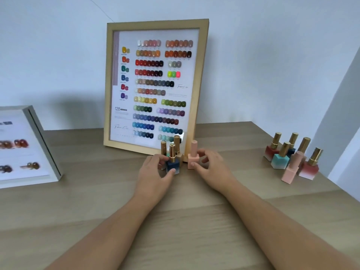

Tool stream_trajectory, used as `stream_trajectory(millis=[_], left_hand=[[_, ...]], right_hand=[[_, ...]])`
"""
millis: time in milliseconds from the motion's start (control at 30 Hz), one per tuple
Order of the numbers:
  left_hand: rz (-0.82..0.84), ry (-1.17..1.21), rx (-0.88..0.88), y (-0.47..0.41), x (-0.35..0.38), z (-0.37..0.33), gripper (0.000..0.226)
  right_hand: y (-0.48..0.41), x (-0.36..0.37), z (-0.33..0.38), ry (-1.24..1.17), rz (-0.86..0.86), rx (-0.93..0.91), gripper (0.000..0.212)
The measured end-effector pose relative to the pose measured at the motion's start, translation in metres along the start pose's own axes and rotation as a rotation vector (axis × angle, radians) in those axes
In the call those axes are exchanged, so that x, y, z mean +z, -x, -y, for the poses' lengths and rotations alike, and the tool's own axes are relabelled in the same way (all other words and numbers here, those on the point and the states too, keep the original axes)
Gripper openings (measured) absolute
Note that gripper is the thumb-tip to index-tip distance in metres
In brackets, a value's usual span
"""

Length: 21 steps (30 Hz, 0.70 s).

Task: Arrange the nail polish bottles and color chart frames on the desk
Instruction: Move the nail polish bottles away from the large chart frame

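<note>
Partly cropped white frame, left hand gripping navy bottle, right hand pinching pink bottle

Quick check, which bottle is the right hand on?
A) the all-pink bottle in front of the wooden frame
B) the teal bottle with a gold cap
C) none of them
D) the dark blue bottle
A: the right hand pinches the pink bottle near its base, while the left hand holds the dark blue bottle.

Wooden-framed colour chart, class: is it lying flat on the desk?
No: the wooden-framed colour chart stands upright on its lower edge on the desk.
</note>
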State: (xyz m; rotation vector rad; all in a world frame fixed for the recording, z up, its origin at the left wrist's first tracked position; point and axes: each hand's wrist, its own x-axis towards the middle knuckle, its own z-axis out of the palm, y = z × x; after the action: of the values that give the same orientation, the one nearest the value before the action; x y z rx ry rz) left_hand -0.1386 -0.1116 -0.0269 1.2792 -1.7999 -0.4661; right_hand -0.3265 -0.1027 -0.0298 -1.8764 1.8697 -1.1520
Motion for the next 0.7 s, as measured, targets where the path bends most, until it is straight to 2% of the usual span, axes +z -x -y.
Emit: stream_trajectory(millis=[267, 500, 600, 700], left_hand=[[0.064, -0.106, -0.01, -0.007, 0.004, 0.002, 0.021], [0.185, 0.0, 0.064, 0.006, 0.0, -0.01, 0.016], [0.245, 0.058, 0.119, 0.015, 0.009, -0.026, 0.024], [0.307, 0.095, 0.165, 0.021, 0.029, -0.047, 0.02]], right_hand=[[-0.001, -0.001, 0.003, -0.043, 0.081, 0.064, 0.024], [0.035, -0.026, -0.001, -0.22, -0.062, 0.048, 0.02], [0.056, -0.048, -0.012, -0.211, -0.07, 0.075, 0.023], [0.076, -0.076, -0.029, -0.171, -0.119, 0.095, 0.021]])
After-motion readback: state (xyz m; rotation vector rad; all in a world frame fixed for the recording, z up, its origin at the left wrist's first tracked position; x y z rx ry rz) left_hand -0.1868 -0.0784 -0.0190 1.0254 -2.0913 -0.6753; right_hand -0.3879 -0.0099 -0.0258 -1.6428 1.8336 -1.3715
